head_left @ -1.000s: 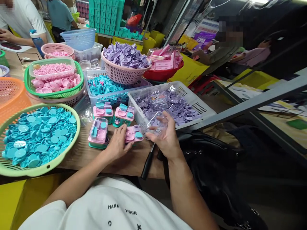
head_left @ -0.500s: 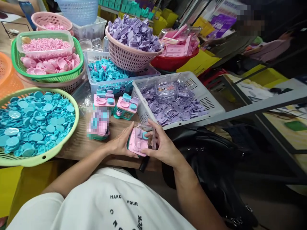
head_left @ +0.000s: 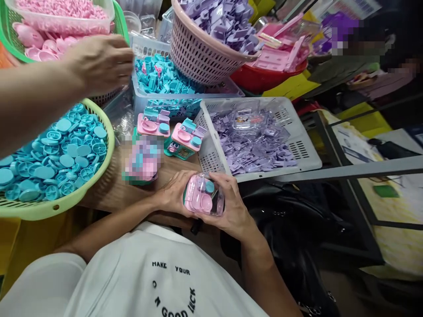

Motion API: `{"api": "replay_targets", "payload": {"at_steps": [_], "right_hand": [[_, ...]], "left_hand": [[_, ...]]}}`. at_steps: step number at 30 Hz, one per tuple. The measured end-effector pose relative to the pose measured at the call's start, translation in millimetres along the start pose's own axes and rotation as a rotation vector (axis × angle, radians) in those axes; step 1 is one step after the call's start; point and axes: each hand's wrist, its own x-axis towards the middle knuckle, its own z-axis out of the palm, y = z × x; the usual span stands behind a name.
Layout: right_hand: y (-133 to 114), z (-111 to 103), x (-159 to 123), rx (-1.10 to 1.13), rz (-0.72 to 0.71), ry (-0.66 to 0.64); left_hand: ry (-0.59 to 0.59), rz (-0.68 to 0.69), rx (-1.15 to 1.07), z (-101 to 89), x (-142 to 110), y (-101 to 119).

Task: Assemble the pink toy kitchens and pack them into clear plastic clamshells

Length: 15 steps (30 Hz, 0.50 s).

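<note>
Low in front of me, at the table's front edge, is a small pink-and-teal toy kitchen (head_left: pixel 189 200) with a pink basin and a round blue piece on top. A clear plastic cover (head_left: pixel 218 203) lies over its top. My left hand (head_left: pixel 173 193) grips the toy's left side. From the right, my right hand (head_left: pixel 236 213) is closed round the cover and the toy's right side; some fingertips are hidden behind them. Two similar toy kitchens (head_left: pixel 153 126) stand upright farther back. A third toy (head_left: pixel 145 162) beside them is pixelated.
Another person's hand (head_left: pixel 102 64) reaches in from the left, above a yellow-green basket (head_left: pixel 109 152) of blue discs. A white crate (head_left: pixel 214 158) holds purple parts and clear covers. Behind are a blue bin (head_left: pixel 142 101) of teal pieces and a pink basket (head_left: pixel 198 57) of purple parts.
The clear cover, tilted over the toy before, now sits lower across its top, and my right fingers have moved to its outside. Another person's arm has entered from the left. The view has shifted.
</note>
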Motion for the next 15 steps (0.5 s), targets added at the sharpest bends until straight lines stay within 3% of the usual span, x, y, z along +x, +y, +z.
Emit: {"api": "replay_targets", "payload": {"at_steps": [15], "right_hand": [[2.7,-6.2,2.2,-0.064,-0.132,-0.034]], "left_hand": [[-0.002,-0.098,0.044,1.3,-0.9,3.1]]}}
